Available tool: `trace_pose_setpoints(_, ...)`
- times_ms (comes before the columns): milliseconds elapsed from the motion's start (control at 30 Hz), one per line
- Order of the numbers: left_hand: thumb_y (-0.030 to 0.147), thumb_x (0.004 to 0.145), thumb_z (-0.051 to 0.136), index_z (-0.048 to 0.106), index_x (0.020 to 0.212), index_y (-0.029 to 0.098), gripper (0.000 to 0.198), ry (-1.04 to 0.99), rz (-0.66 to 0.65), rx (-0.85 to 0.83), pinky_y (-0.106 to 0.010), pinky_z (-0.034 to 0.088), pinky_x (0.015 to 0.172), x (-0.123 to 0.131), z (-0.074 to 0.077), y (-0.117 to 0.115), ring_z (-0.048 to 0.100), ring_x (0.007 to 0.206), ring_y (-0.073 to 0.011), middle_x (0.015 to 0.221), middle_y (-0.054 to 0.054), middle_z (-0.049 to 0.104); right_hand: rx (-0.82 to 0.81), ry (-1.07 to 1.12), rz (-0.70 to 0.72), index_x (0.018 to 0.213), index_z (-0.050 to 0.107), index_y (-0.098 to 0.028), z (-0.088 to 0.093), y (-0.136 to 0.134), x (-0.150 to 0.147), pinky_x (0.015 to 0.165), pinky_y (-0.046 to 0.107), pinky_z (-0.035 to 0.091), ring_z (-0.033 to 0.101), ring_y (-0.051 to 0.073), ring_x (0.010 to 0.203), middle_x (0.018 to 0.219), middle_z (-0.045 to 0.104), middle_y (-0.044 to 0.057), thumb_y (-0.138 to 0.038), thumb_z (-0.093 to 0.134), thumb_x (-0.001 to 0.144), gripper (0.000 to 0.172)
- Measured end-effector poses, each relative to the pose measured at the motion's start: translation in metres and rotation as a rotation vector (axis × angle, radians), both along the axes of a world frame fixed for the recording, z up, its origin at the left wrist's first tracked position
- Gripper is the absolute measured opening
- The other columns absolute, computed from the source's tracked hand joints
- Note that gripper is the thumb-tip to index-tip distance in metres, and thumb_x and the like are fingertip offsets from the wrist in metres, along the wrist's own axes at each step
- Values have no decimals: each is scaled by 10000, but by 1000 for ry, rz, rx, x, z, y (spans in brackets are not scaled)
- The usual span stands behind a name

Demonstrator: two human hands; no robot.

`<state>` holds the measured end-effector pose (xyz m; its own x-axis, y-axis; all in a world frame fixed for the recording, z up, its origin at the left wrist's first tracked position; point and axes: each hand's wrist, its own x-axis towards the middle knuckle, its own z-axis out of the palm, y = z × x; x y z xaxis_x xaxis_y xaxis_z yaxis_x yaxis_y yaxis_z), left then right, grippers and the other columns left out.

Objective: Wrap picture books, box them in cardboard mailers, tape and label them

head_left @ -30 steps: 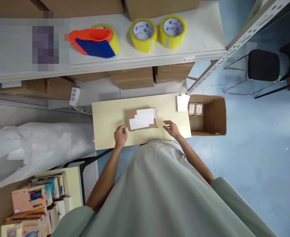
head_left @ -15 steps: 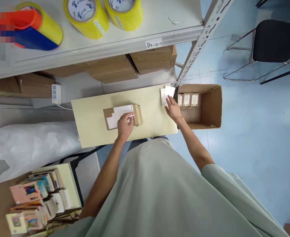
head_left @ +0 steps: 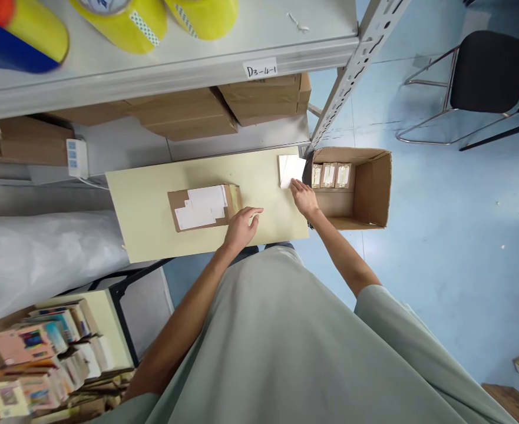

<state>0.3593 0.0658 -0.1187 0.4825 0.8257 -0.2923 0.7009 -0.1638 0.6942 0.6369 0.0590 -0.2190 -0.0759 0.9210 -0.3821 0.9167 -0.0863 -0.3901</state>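
A brown cardboard package (head_left: 233, 201) lies on the cream tabletop, with several overlapping white labels (head_left: 201, 206) across its upper face and yellowish tape at its right end. My left hand (head_left: 243, 228) hovers just off the package's lower right corner, fingers stretched to the right and thumb apart, holding nothing. At the table's right end is a small pile of white paper slips (head_left: 289, 169). The fingertips of my right hand (head_left: 306, 199) are closed at the lower corner of these slips, seemingly pinching the top one.
An open carton (head_left: 376, 188) with several small labelled boxes (head_left: 329, 175) adjoins the table's right end. Above the table runs a grey shelf (head_left: 197, 65) bearing yellow tape rolls (head_left: 142, 26). Books (head_left: 42, 353) are at lower left, near white plastic wrap (head_left: 47, 253). A black chair (head_left: 491, 70) stands far right.
My left hand has left the labels on the package and moved right. My right hand has drawn down to the slips' lower corner, and the slips have shifted slightly. The view has moved a little.
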Motion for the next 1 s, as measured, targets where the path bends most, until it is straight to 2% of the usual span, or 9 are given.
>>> trace_pose_setpoints(167, 235, 1108, 532, 810, 1264, 236, 319, -5, -10, -51, -422, 630, 1143, 10, -1, 3, 796, 1255, -260, 1327, -91, 841, 21, -56, -21, 1467, 725, -50, 6, 6, 2, 1129, 404, 534, 738, 320, 1347, 1560, 730, 253, -35, 342, 1135, 507)
trace_pose_setpoints(267, 240, 1108, 539, 814, 1268, 225, 318, -18, -27, -66, -417, 639, 1118, 16, 0, 8, 810, 1218, -261, 1322, -95, 844, 32, -71, -14, 1363, 762, -76, 10, 8, 1, 1024, 379, 523, 762, 308, 1196, 1450, 787, 240, -46, 361, 1139, 460)
trace_pose_setpoints(433, 216, 1094, 553, 816, 1263, 232, 313, -28, -27, -90, -409, 649, 1104, 25, -3, 19, 822, 1166, -247, 1315, -85, 848, 23, -23, -23, 1243, 808, -118, 13, 8, -4, 978, 370, 508, 765, 295, 1129, 1344, 832, 205, -58, 411, 1140, 414)
trace_pose_setpoints(500, 218, 1094, 554, 813, 1268, 231, 313, -37, -11, -101, -407, 650, 1109, 28, -4, 23, 823, 1165, -242, 1322, -83, 849, 17, 33, -100, 1180, 833, -157, 13, 7, -7, 972, 366, 519, 772, 287, 1126, 1312, 844, 171, -90, 455, 1143, 385)
trace_pose_setpoints(567, 222, 1093, 556, 813, 1272, 225, 313, -46, 6, -110, -404, 655, 1108, 30, -5, 26, 825, 1169, -242, 1330, -85, 849, 18, 138, -249, 1127, 850, -208, 11, 7, -10, 936, 353, 541, 781, 270, 1106, 1334, 843, 123, -149, 540, 1134, 316)
trace_pose_setpoints(633, 222, 1090, 557, 812, 1274, 225, 315, -49, 11, -119, -403, 660, 1105, 31, -5, 29, 824, 1175, -242, 1336, -85, 848, 9, 281, -421, 1058, 858, -238, 9, 9, -10, 882, 338, 564, 789, 251, 1061, 1332, 841, 89, -219, 657, 1088, 204)
trace_pose_setpoints(733, 224, 1093, 550, 809, 1286, 229, 322, -39, 4, -132, -409, 661, 1114, 33, -7, 34, 822, 1188, -245, 1345, -87, 844, 3, 474, -604, 929, 842, -237, 5, 14, -7, 847, 334, 586, 786, 239, 975, 1209, 858, 84, -301, 793, 985, 98)
trace_pose_setpoints(900, 232, 1099, 539, 771, 1398, 226, 379, 42, -43, -142, -427, 628, 1191, 40, -16, 46, 789, 1302, -263, 1454, -105, 798, 28, 631, -745, 861, 815, -223, 6, 30, 9, 832, 337, 581, 755, 227, 854, 950, 847, 53, -426, 837, 918, 212)
trace_pose_setpoints(1000, 225, 1085, 549, 679, 1556, 186, 490, 111, -138, -94, -466, 513, 1335, 55, -26, 56, 665, 1517, -301, 1641, -152, 681, 65, 701, -777, 880, 813, -210, 11, 44, 25, 793, 330, 572, 724, 215, 806, 885, 821, 46, -568, 837, 917, 362)
